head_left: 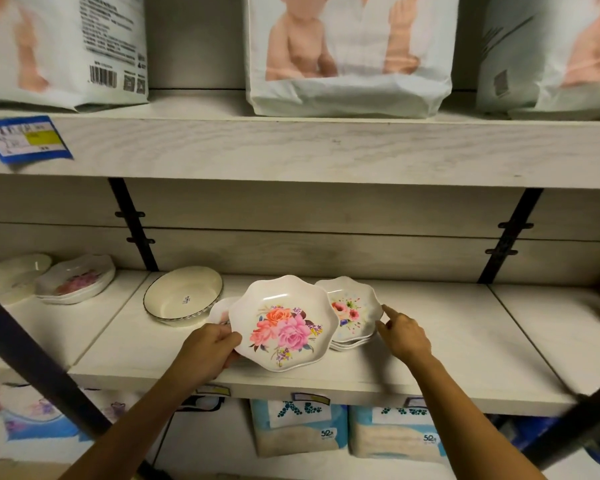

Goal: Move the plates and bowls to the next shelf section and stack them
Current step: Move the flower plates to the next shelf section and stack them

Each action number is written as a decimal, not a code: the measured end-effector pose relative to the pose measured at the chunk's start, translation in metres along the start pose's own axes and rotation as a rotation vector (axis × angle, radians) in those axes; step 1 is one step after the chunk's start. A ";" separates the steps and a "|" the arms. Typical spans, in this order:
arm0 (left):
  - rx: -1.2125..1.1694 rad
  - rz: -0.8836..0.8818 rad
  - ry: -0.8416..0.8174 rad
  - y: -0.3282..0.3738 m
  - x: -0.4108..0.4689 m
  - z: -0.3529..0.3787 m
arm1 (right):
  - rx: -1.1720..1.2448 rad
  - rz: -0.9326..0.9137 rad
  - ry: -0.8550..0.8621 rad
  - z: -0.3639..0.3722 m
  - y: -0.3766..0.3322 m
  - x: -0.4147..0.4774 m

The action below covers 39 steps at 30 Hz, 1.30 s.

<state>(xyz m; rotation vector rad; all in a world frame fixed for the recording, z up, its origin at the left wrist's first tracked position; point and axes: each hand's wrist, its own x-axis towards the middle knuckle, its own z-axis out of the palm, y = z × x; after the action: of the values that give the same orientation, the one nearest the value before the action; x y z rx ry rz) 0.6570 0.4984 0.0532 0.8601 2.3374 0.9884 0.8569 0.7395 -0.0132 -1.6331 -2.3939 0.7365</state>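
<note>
Left hand [210, 351] grips the rose plate [284, 327] at centre frame, above the middle shelf section [447, 344].

Its thumb lies on the plate's left rim with the fingers curled beneath. The tilted plate hides most of a small plate [219, 310] behind it and overlaps the stack of floral plates [354, 308] to its right. The right hand [404, 336] holds nothing, its straight forefinger touching that stack's rim. A cream bowl [184, 296] sits left of centre. At far left, past a black bracket [132, 223], lie more floral plates [77, 282]. Diaper packs [350, 53] stand along the top.
</note>
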 end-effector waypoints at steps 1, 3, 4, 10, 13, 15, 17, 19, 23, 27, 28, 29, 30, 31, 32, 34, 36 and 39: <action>-0.005 -0.003 0.003 0.000 0.000 0.000 | 0.022 0.008 -0.005 0.002 0.000 0.002; -0.008 -0.005 0.003 -0.001 -0.001 0.000 | 0.043 0.026 -0.013 0.007 0.002 0.000; -0.002 -0.003 0.000 -0.002 0.000 0.001 | 0.042 0.027 -0.018 0.010 0.003 -0.002; 0.025 0.019 -0.007 -0.005 0.007 0.010 | 0.409 -0.075 0.022 0.004 -0.020 -0.045; 0.025 0.051 -0.047 0.002 0.013 0.020 | 0.646 -0.091 -0.212 -0.008 -0.045 -0.078; 0.028 0.076 -0.083 0.007 0.018 0.028 | 0.656 -0.123 -0.248 -0.011 -0.051 -0.088; 0.009 0.107 -0.120 0.014 0.023 0.035 | 0.631 -0.128 -0.181 -0.014 -0.049 -0.088; -0.057 0.129 -0.157 0.022 0.026 0.039 | 0.580 -0.109 -0.117 -0.018 -0.047 -0.079; -0.213 0.087 -0.145 0.033 0.036 0.036 | 0.513 -0.044 -0.038 -0.023 -0.040 -0.049; -0.193 0.064 -0.092 0.031 0.039 0.025 | 0.416 0.029 0.006 -0.007 -0.026 -0.017; -0.193 0.056 -0.091 0.028 0.038 0.024 | 0.396 0.050 0.009 -0.002 -0.023 -0.011; -0.198 0.045 -0.095 0.026 0.037 0.023 | 0.375 0.069 0.013 0.004 -0.020 -0.005; -0.202 0.040 -0.097 0.023 0.037 0.023 | 0.354 0.082 0.014 0.008 -0.017 0.000; -0.200 0.040 -0.097 0.019 0.038 0.022 | 0.330 0.088 0.015 0.012 -0.016 0.003; -0.197 0.041 -0.098 0.016 0.039 0.022 | 0.302 0.087 0.014 0.015 -0.015 0.005; -0.206 0.034 -0.100 0.011 0.041 0.020 | 0.223 0.077 0.007 0.017 -0.017 0.007; -0.215 0.020 -0.099 0.007 0.041 0.018 | 0.129 0.066 -0.003 0.015 -0.019 0.010; -0.208 0.014 -0.094 0.004 0.040 0.014 | -0.002 0.052 -0.026 0.009 -0.019 0.020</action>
<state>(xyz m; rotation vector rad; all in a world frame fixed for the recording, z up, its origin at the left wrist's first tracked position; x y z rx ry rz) 0.6386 0.5350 0.0403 0.8228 2.1090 1.1475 0.8300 0.7490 -0.0152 -1.7022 -2.3786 0.7686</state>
